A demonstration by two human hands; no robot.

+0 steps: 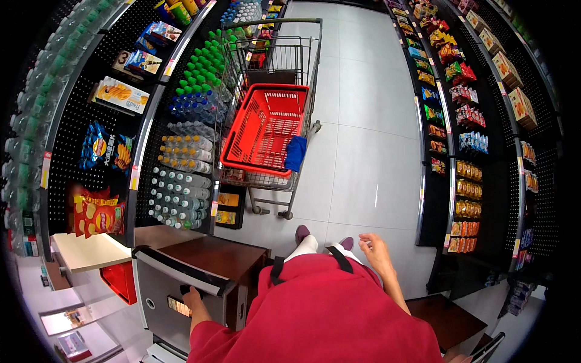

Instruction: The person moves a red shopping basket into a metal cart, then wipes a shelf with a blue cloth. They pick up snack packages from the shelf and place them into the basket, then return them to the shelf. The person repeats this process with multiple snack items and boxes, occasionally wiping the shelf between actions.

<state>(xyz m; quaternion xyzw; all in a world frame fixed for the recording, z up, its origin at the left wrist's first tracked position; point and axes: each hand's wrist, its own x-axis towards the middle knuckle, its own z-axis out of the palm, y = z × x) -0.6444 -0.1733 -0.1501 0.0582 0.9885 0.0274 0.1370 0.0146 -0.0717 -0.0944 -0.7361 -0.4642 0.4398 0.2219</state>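
My left hand [195, 304] is at the grey panel with a black rim [181, 275] on my left. Its fingers are by a small dark piece, next to a phone-like rectangle with a lit face [178, 306]. Whether the hand grips either one, I cannot tell. My right hand [376, 251] hangs above the floor on my right, fingers loosely bent and apart, with nothing in it. Ahead of me stands a metal shopping cart [289, 40] bearing a red plastic basket [242, 133]. A blue cloth-like piece [295, 153] hangs over the basket's near right corner.
Shelves on the left carry bottles with green caps [200, 66], clear bottles [181, 196], a red chip bag [97, 212] and a white box [121, 95]. Snack packets [469, 187] line the right shelves. A tiled aisle floor [363, 151] runs between. Brown tabletops [206, 257] flank me.
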